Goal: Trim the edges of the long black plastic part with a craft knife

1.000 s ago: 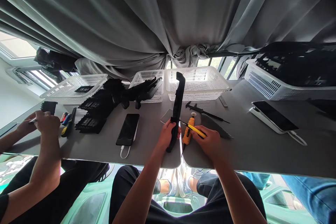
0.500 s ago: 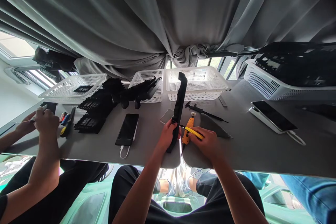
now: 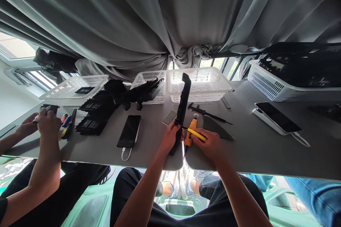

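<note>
The left hand (image 3: pixel 169 137) is closed around the lower part of a long, black, crook-ended bar (image 3: pixel 183 104), held over the grey tabletop (image 3: pixel 151 143). The right hand (image 3: pixel 212 144) grips a slim tool with a yellow handle (image 3: pixel 197 134), its dark tip at the bar near the left thumb; contact cannot be discerned. Below the handle lies an orange handheld tool (image 3: pixel 188 139); beyond stands a white, perforated plastic basket (image 3: pixel 204 97).
</note>
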The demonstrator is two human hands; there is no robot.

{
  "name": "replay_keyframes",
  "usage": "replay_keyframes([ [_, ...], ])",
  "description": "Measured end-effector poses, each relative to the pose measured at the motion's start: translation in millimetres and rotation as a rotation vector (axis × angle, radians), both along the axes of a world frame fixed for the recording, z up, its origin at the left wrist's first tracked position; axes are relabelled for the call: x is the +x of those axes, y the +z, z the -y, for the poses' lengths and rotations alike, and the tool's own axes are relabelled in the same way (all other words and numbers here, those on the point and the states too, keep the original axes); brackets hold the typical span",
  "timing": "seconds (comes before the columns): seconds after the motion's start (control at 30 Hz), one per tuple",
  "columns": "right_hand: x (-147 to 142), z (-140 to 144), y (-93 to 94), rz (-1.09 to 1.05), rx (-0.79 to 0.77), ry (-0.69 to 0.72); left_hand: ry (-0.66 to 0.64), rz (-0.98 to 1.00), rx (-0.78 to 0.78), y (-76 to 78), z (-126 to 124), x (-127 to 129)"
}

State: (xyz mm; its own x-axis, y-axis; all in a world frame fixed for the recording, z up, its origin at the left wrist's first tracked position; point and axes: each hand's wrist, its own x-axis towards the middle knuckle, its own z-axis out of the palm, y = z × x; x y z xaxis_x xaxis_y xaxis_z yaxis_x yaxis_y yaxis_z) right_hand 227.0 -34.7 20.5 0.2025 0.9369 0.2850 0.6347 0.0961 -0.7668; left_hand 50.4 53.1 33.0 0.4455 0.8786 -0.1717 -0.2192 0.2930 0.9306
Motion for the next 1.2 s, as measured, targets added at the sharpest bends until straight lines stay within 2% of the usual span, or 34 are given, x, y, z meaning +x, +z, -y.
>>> replay_keyframes([
  [0.23,-0.5,-0.6,-1.0,-0.003,0.006,0.001,0.001,0.002,0.001,-1.7,-0.7,0.6],
  [0.63,0.3,-0.9,-0.2,0.016,0.044,-0.083,0.0,-0.001,0.008,-2.8,-1.1,0.9],
  [0.77,-1.3,-0.8,-0.4,0.025,0.028,-0.035,-0.005,-0.003,0.007,-2.0,-1.3,1.3],
  [1.03,-0.5,-1.2,0.3,0.009,0.055,-0.056,-0.007,-0.013,0.021,1.0,-0.2,-0.1],
  [1.2,-1.9,-0.6,0.6,-0.008,0.027,-0.015,-0.008,-0.015,0.018,-0.1,-1.2,0.0],
])
